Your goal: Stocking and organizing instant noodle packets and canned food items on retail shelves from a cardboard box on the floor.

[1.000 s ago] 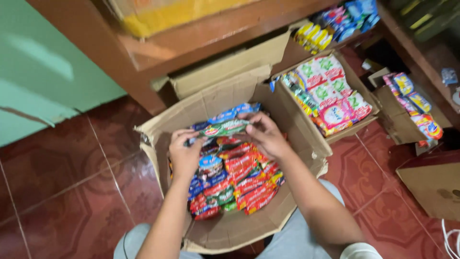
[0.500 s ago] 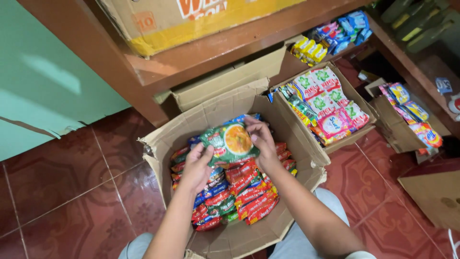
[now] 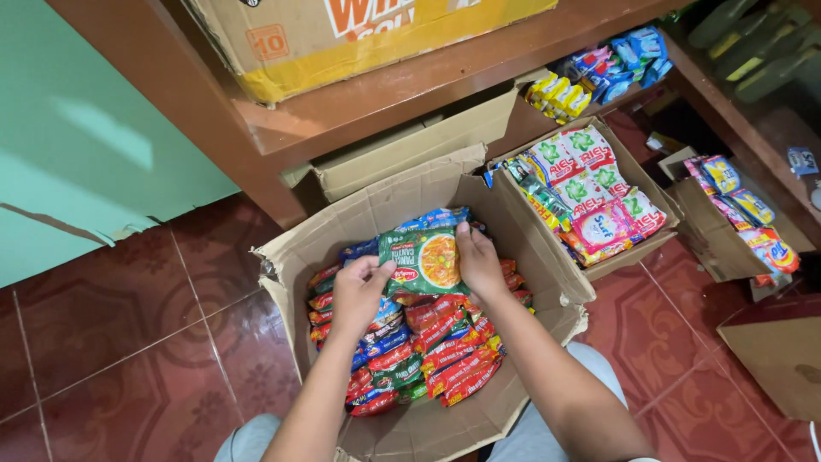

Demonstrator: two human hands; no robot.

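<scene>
Head view, looking down into an open carton [image 3: 547,282] on the red tiled floor [image 3: 137,342].

Grip state: both hands are closed on one green packet [image 3: 425,261], held between them above the carton's contents. Left hand [image 3: 359,291] pinches the packet's lower left edge, thumb on the face and fingers behind. Right hand [image 3: 479,261] clamps the right edge, fingers curled over its top corner.

Key relation: the packet lies directly between the two grips, touching both. Its face is turned up toward the camera and it is tilted slightly; its long axis looks to run roughly away from the body, though the hands cover both side edges, so this is uncertain. Neither hand is clearly nearer; the right covers more of the edge.

Packet appearance: flat, soft, glossy pouch, green, with a round picture of an orange noodle dish on the front. It shows slight creasing where pinched.

Below the grips: rows of packets [image 3: 428,359] stood on edge, red, blue and green, packed tight and filling most of the carton. To the right of the right grip, a second carton [image 3: 637,252] holds sachets [image 3: 590,197] in white, green and pink. Beyond the grips stands a wooden shelf [image 3: 359,111].
</scene>
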